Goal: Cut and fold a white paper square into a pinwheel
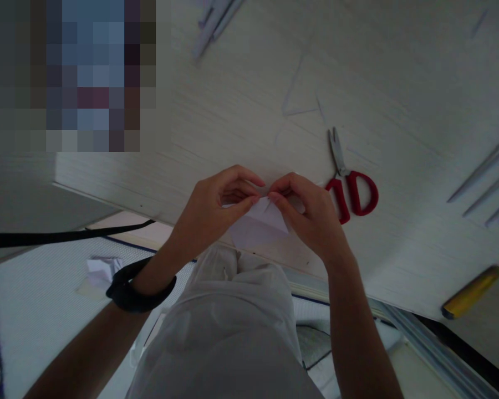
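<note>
A small folded piece of white paper (260, 224) is held at the near edge of a pale wooden table (241, 105). My left hand (216, 208) pinches its top edge from the left, fingers closed. My right hand (305, 213) pinches the same edge from the right, fingertips almost meeting the left ones. A black band (139, 288) sits on my left wrist. Red-handled scissors (351, 185) lie on the table just right of my right hand.
Rolled white paper sticks (214, 22) lie at the table's far side, more (488, 185) at the right. A yellow-handled tool (472, 291) rests near the right front edge. A crumpled paper (103, 269) lies on the floor mat at left. A black strap (62, 235) crosses left.
</note>
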{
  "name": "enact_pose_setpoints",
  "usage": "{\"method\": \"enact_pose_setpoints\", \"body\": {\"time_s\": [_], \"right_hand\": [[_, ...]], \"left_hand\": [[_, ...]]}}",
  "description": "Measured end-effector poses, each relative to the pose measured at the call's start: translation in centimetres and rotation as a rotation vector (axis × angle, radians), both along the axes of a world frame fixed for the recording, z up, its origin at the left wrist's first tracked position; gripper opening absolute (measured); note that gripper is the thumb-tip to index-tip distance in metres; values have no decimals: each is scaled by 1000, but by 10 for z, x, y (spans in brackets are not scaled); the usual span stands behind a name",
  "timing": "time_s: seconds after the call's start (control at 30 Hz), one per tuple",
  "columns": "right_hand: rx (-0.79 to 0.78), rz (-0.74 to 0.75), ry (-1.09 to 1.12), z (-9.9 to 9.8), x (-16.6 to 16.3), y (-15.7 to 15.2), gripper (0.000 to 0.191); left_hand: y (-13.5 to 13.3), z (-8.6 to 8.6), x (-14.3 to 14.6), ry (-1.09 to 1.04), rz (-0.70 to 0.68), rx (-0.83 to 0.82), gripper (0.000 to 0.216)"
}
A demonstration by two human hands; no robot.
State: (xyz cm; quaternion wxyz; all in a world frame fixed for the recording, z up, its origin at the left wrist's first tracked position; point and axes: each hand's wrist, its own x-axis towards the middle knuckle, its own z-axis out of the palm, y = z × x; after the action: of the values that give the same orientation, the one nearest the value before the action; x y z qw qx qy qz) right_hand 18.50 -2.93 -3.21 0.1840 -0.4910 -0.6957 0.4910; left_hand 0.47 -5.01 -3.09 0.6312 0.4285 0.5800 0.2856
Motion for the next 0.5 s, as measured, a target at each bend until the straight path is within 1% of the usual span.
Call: {"method": "enact_pose_setpoints", "body": {"time_s": [0.1, 0.2, 0.37, 0.5], "right_hand": [[-32, 4, 15, 0, 1, 3, 8], [-68, -27, 28, 1, 1, 5, 9], [-171, -112, 56, 2, -1, 5, 10], [-253, -165, 106, 3, -3, 4, 9]], "left_hand": [[-1, -1, 0, -22, -11, -22, 17], [0, -2, 0, -25, -32, -22, 15], [3, -3, 0, 53, -116, 11, 11], [5, -2, 0, 106, -171, 51, 15]]}}
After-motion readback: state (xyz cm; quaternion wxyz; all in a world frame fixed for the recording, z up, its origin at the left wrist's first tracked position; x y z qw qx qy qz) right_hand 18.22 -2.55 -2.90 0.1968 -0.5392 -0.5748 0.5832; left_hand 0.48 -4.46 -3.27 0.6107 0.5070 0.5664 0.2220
